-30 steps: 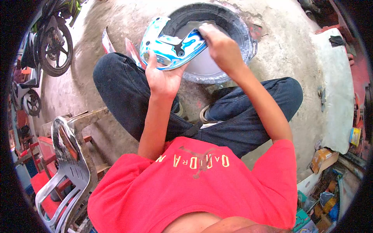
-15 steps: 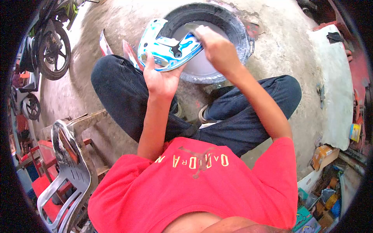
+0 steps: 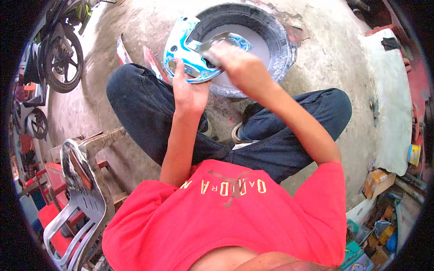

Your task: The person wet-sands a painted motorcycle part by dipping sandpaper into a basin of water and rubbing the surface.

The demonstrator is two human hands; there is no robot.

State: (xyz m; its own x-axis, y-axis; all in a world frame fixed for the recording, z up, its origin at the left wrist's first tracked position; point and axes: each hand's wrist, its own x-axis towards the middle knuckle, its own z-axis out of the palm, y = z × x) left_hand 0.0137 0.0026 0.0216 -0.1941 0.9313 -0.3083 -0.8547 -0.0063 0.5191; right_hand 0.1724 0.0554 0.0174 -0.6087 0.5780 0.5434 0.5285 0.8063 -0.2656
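A curved blue-and-white plastic motorcycle panel (image 3: 183, 43) is held over the tub. My left hand (image 3: 190, 90) grips its near lower edge, thumb on top and fingers underneath. My right hand (image 3: 242, 67) is pressed on the panel's middle, slightly blurred, its fingers closed on a dark grey sheet (image 3: 212, 44) that looks like sandpaper. Part of the panel is hidden by that hand and the sheet. Below is a black round tub (image 3: 284, 45) with cloudy greyish water in it.
Red-and-white panel pieces (image 3: 153, 63) lie on the concrete floor left of the tub. A worn grey plastic chair (image 3: 86, 198) stands at the lower left, and a motorcycle wheel (image 3: 63, 58) at the upper left. A pale board (image 3: 384, 104) and a cardboard box (image 3: 377, 180) are at right.
My right hand has moved left and down with the sheet, from the panel's right end to its middle. The panel has shifted and turned slightly in my left hand.
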